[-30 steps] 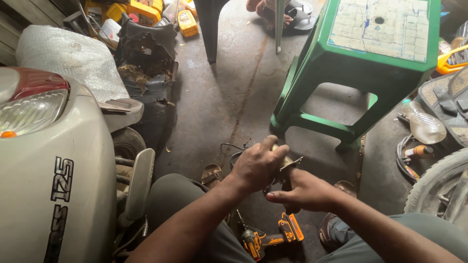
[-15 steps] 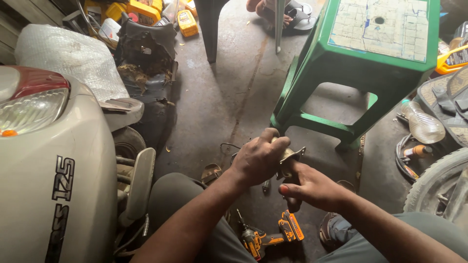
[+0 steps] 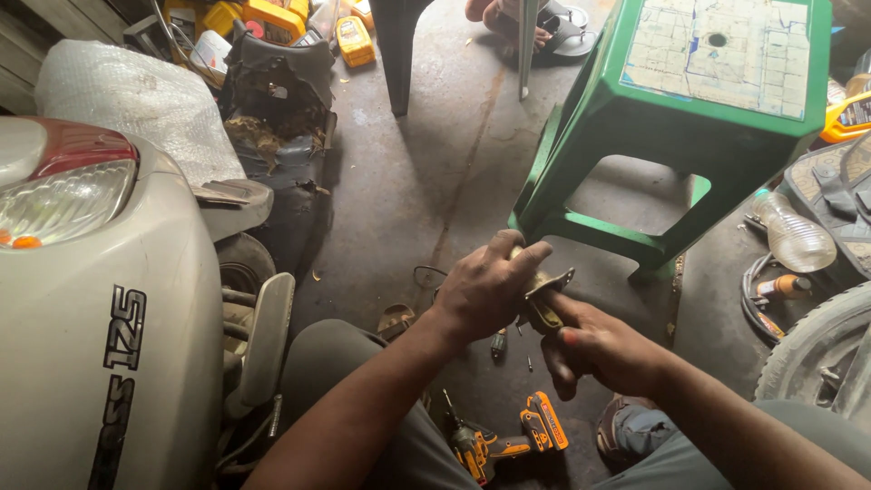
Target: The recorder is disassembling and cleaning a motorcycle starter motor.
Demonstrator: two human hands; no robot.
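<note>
A small grey metal bracket [image 3: 547, 283] was held between both hands, the left hand [image 3: 485, 286] closed over its top, the right hand [image 3: 599, 345] gripping beneath.

A small metal bracket [image 3: 545, 292] sits between both hands, near the middle of the scene, held up above the concrete floor. It is dull, brass-grey and grimy, with a flat plate whose pale upper edge tilts up to the right and shows a small hole near its right tip. A darker, rounded lower part hangs below the plate. Fingers cover most of its left side.
</note>
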